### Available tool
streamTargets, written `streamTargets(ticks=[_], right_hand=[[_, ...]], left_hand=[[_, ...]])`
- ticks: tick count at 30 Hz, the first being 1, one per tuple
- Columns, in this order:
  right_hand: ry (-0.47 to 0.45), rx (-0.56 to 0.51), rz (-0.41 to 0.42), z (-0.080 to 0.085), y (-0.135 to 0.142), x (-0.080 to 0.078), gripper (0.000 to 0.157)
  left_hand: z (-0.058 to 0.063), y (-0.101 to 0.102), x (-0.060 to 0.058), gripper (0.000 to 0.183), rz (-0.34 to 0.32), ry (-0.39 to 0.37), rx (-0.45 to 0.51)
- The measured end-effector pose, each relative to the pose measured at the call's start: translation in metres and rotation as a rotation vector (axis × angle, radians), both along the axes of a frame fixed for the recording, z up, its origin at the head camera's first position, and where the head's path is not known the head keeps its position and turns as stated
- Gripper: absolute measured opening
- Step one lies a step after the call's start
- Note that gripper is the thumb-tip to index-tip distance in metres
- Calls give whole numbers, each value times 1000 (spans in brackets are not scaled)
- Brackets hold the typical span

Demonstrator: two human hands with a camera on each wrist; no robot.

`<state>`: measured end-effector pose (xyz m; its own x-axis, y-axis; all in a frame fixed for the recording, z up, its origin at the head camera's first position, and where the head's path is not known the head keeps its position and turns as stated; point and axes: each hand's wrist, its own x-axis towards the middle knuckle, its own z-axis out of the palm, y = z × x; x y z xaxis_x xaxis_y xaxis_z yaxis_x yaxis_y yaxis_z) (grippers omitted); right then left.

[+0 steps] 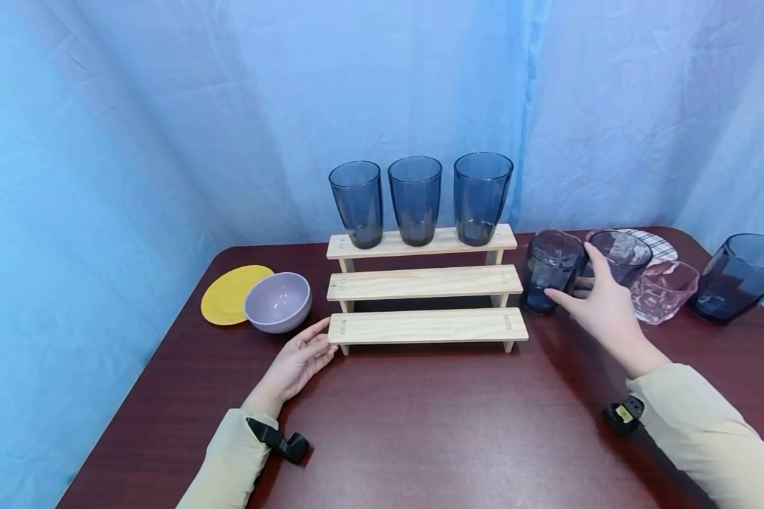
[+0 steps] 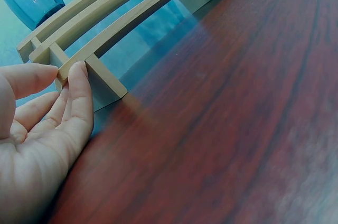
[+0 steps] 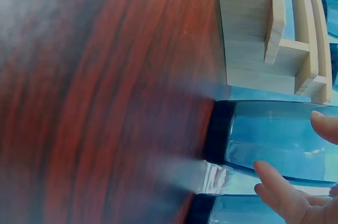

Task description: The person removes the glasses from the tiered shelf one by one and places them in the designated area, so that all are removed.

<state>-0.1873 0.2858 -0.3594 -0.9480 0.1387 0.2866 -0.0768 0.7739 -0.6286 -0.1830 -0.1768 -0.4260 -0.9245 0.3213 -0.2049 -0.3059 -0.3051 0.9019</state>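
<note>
My left hand (image 1: pixel 297 367) pinches the left end of the lowest board of a three-step wooden rack (image 1: pixel 426 326). In the left wrist view, thumb and forefinger close on that board's corner (image 2: pixel 66 71). My right hand (image 1: pixel 606 309) is at an upright dark blue glass (image 1: pixel 540 283) just right of the rack. Its thumb and fingers are spread about the glass, which stands on the table; firm contact cannot be made out. Another blue glass (image 1: pixel 624 251) is partly hidden behind this hand. Three more blue glasses (image 1: pixel 415 205) stand in a row on the top board.
Left of the rack, a lilac bowl (image 1: pixel 279 304) overlaps a yellow plate (image 1: pixel 226 297). On the right are a pinkish clear glass bowl (image 1: pixel 662 293), a white checked plate (image 1: pixel 658 244) and another blue glass (image 1: pixel 738 279). A blue curtain (image 1: pixel 280 106) hangs behind the dark red table (image 1: pixel 420 431).
</note>
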Motion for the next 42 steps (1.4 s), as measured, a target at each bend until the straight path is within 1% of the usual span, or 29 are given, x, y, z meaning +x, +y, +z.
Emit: streamTargets(ticks=[4, 11, 15, 20, 25, 33, 39, 42], right_hand=[[-5, -18, -15, 3, 2, 3, 90], [17, -49, -44, 13, 5, 12, 86], [57, -57, -42, 16, 5, 17, 84], [127, -81, -33, 20, -1, 22, 78], [164, -128, 2, 21, -9, 25, 74], [195, -190, 78, 27, -26, 22, 73], [211, -155, 71, 36, -39, 16, 73], [223, -168, 68, 40, -44, 11, 74]], left_hand=[[0, 0, 1, 58, 5, -4, 5], [-1, -1, 1, 58, 1, 5, 7], [0, 0, 1, 57, 5, -1, 5], [1, 1, 0, 56, 7, -9, 3], [3, 1, 0, 57, 6, -9, -5], [4, 1, 0, 58, -2, -2, -9], [4, 1, 1, 58, -2, -2, 0], [4, 1, 1, 58, -4, -2, 3]])
